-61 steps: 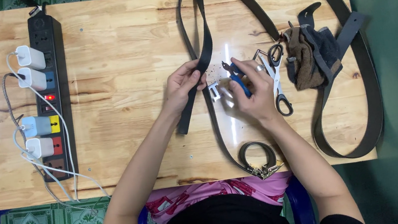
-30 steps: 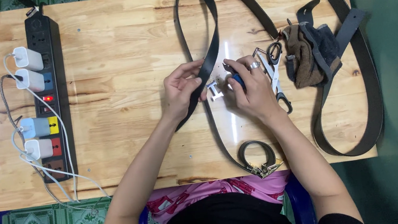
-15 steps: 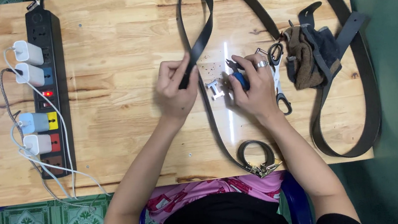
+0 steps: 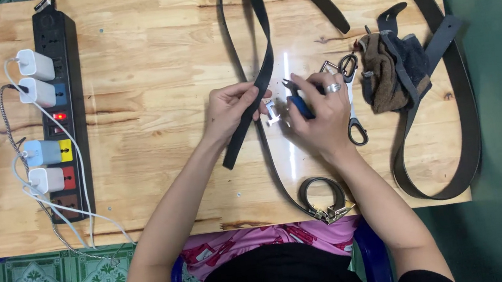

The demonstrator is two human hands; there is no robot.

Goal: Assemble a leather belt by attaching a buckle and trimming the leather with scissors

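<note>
On wooden table [image 4: 146, 64]: left hand [image 4: 231, 106] fingers pinch dark belt [image 4: 264, 63]; right hand [image 4: 321, 113] grips blue-handled pliers [image 4: 298, 102].

Black belt [image 4: 257, 99]; blue-handled pliers [image 4: 299, 104]; pale wood table [image 4: 151, 108]; black power strip [image 4: 61, 113]; brown cloth [image 4: 383, 74].

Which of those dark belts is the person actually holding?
The narrow belt looping up the table's middle; the left hand pinches it. The wide belt at right lies untouched.

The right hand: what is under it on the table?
Under the right hand a blue-handled tool pokes out beside a small metal buckle. The rest of the tool is covered.
</note>
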